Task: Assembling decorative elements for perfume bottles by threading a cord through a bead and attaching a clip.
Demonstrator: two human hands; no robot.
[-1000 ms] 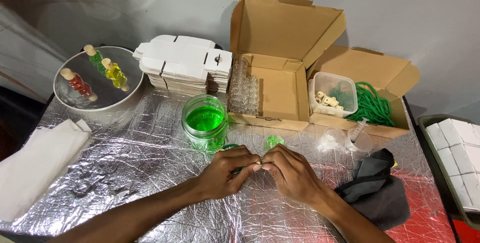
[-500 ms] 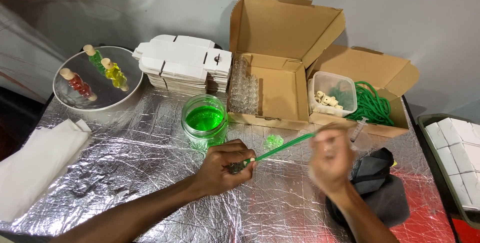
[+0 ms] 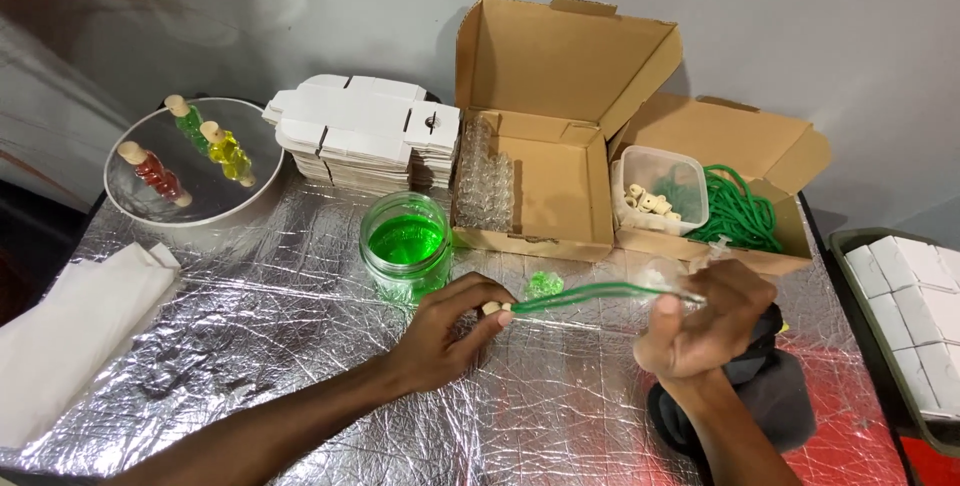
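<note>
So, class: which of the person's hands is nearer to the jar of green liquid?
Left. The left hand lies just below and right of the jar of green liquid; the right hand is far off to its right, by the dark cloth.

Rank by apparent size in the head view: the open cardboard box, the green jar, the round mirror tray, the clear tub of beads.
1. Open cardboard box
2. Round mirror tray
3. Green jar and clear tub of beads: look alike, not ranked.

table cover point(image 3: 250, 346): crinkled shiny foil | boxes point(image 3: 560, 76): matt cardboard | jar point(image 3: 405, 246): glossy clear glass
</note>
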